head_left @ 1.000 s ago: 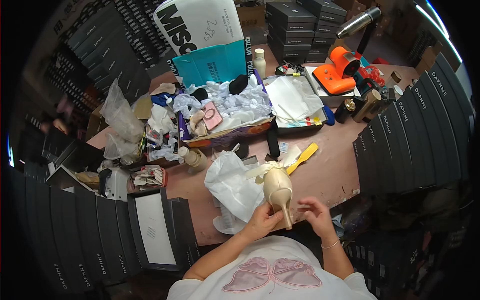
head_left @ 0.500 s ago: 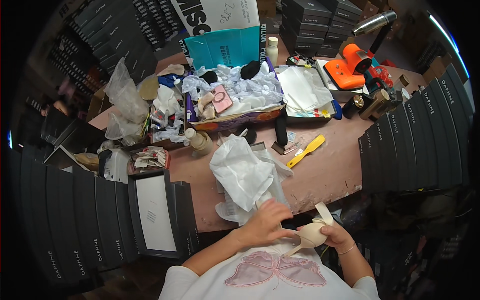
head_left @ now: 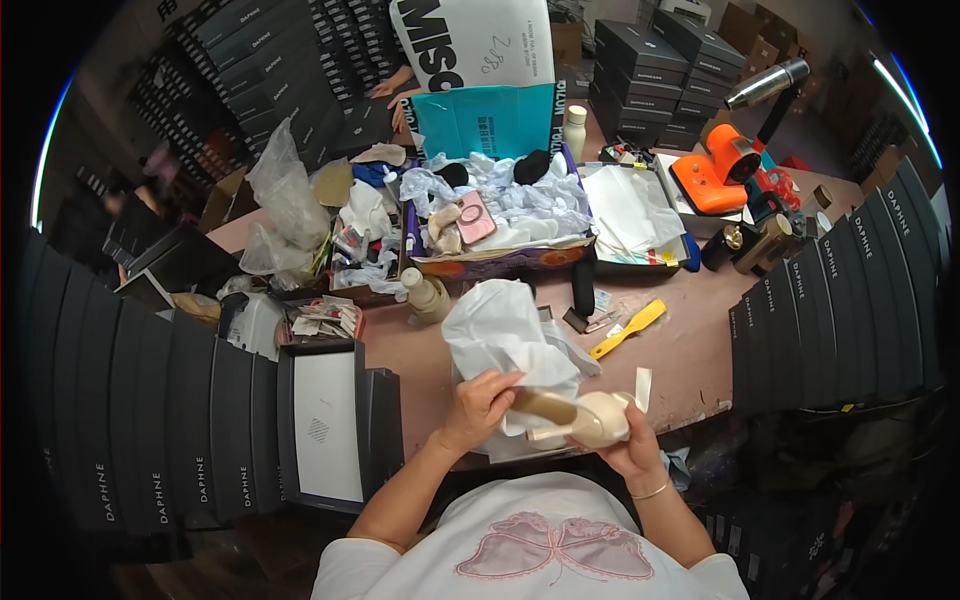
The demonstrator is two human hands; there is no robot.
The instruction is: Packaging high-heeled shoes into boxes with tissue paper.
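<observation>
A cream, pointed high-heeled shoe (head_left: 600, 418) is held between my two hands in front of my chest, above the near table edge, and part of it is blurred. My right hand (head_left: 634, 450) grips it around the toe part, with a pale strap-like strip (head_left: 643, 388) standing up beside the fingers. My left hand (head_left: 480, 408) is closed at the shoe's other end, where the tan insole shows. Just beyond, white tissue paper (head_left: 510, 330) lies crumpled over a box that is mostly hidden.
A yellow-handled brush (head_left: 630, 328) lies right of the paper. Behind stand a carton (head_left: 500, 262) of tissue and a cream bottle (head_left: 425, 297). Dark shoe boxes rise in stacks at left (head_left: 180, 420) and right (head_left: 840, 310). Another person's hands (head_left: 398, 95) show at the back.
The shoe has risen away from my body toward the tissue paper and turned, showing its insole. My left hand has moved left and closed on its end. The view has shifted slightly.
</observation>
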